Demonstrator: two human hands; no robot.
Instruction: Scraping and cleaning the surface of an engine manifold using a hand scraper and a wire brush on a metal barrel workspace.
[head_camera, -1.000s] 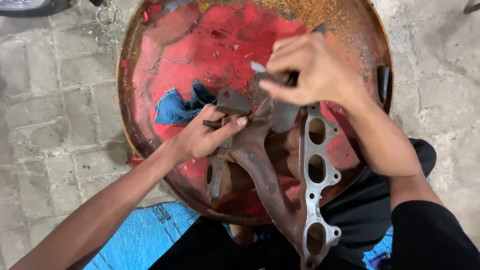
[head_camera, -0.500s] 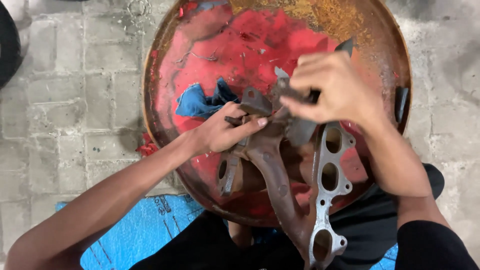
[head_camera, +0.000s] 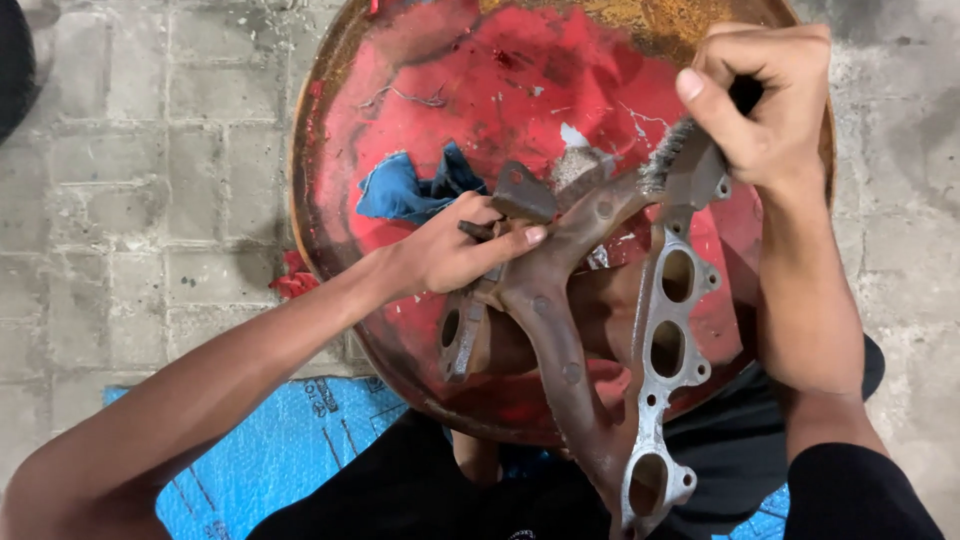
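Observation:
A rusty brown exhaust manifold (head_camera: 560, 330) with a pale grey flange (head_camera: 660, 370) of several oval holes lies on the top of a red, rusted drum (head_camera: 470, 90). My left hand (head_camera: 450, 250) grips one of the manifold's branch pipes near its small flange. My right hand (head_camera: 765, 100) is closed around a wire brush (head_camera: 668, 160), whose bristles touch the manifold's upper end.
A crumpled blue rag (head_camera: 410, 190) lies on the drum beside my left hand. The drum stands on grey paving blocks (head_camera: 120, 180). A blue sheet (head_camera: 270, 450) lies on the ground below the drum, next to my dark clothing.
My right hand with the brush has moved up and to the right along the manifold's upper end. My left hand keeps its hold on the pipe. The camera view has shifted.

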